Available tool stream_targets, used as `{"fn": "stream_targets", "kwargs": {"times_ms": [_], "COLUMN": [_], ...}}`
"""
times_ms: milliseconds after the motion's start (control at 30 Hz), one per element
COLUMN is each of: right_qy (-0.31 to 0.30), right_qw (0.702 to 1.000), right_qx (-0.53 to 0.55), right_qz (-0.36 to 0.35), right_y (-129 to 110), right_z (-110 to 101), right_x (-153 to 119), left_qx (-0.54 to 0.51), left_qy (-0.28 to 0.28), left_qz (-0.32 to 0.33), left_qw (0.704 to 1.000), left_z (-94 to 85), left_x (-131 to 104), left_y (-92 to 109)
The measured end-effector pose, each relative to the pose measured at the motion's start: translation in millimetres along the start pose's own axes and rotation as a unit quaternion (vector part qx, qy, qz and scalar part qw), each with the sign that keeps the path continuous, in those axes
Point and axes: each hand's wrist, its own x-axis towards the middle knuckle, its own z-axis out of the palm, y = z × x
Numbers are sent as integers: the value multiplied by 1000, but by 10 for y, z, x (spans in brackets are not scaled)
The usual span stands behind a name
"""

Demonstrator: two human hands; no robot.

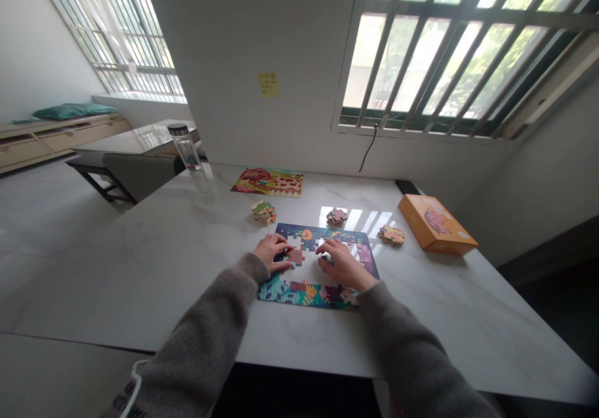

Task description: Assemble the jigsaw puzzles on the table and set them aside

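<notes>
The rectangular, dark-blue-bordered jigsaw puzzle (pixel 311 294), its middle unfilled, lay on the white marble-patterned table (pixel 206 281) beneath both hands. Left hand (pixel 271 253): thumb and fingers partly spread about a reddish-brown jigsaw piece (pixel 295 256); could not tell whether gripped. Right hand (pixel 343 266): fingers loosely curled over the puzzle's gap; hold, if any, hidden. Judged risks: a dragging left fingertip could skew that piece; a sleeve snagging the puzzle's near edge could part its joints. Containers: orange cardboard box (pixel 435 223), right of the puzzle, contents hidden; clear, black-lidded bottle (pixel 186 150), beyond the puzzle's far left, contents not identifiable.
</notes>
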Motion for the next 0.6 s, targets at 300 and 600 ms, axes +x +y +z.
{"fn": "stream_targets", "kwargs": {"times_ms": [300,600], "right_qy": [-7,-45], "right_qw": [999,997], "right_qx": [1,-55], "right_qz": [-31,-29], "right_y": [-102,-339], "right_z": [142,188], "right_x": [65,316], "left_qx": [-58,-21], "left_qy": [52,20], "left_qz": [-3,-10], "left_qw": [997,1000], "left_z": [-180,-170], "left_x": [21,27], "left_y": [9,-121]}}
